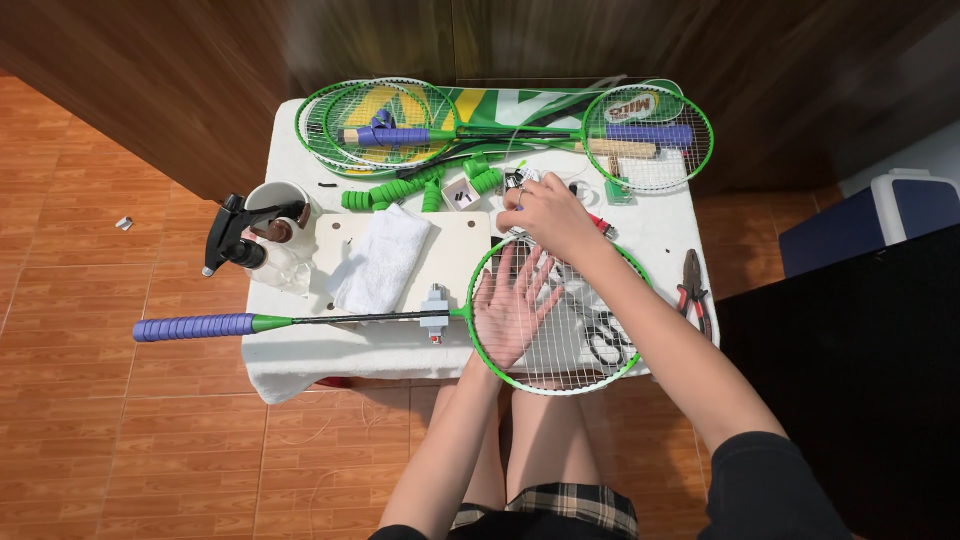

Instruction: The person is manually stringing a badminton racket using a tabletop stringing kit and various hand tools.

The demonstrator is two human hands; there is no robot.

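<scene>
Strings of a green racket (560, 310) lie flat at the table's (660, 235) near edge, right above the person's lap; its shaft runs leftward, the purple grip (195, 326) hanging out past the table's left side. Left hand (512, 305) lies under the string bed, fingers spread wide, palm up against the strings, gripping nothing. Right hand (548, 215) sits at the head's far rim, fingers pinched together, seemingly on a thin string, though what they pinch is too small to tell. Scissors (605, 340) rest beneath the strings, nearer the right hand; pliers (693, 290) lie just right of the head. A white cup (282, 235) at left holds a black-handled tool. More rackets (390, 125) are stacked at the far edge.
</scene>
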